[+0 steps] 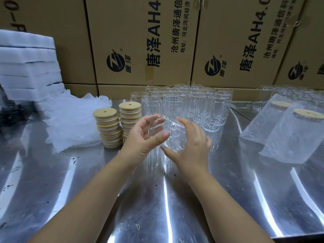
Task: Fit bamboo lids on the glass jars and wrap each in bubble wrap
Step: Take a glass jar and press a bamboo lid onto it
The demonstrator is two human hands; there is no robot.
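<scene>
Above the steel table (175,207), centre frame, I've got one bare glass jar (166,132) held off the surface btw both hands. It's tilted and has no lid yet. The L hand (143,135) is palm-up, fingers curled round the jar's left side w/ thumb across the front. The R hand (191,142) cups the other side, fingers over, thumb under. It's a bit blurred, so exact contact is unclear.

My read: step in hand = lidding this jar. Two lid stacks (108,127) stand just left of the L hand, so the next move needs one hand freed to take a top lid and seat it square on the rim. For the wrap after, the bubble wrap pile (73,120) lies further left. Behind, the unlidded jars (192,106) cluster. At far right lie two wrapped jars (289,134), lids on.
</scene>
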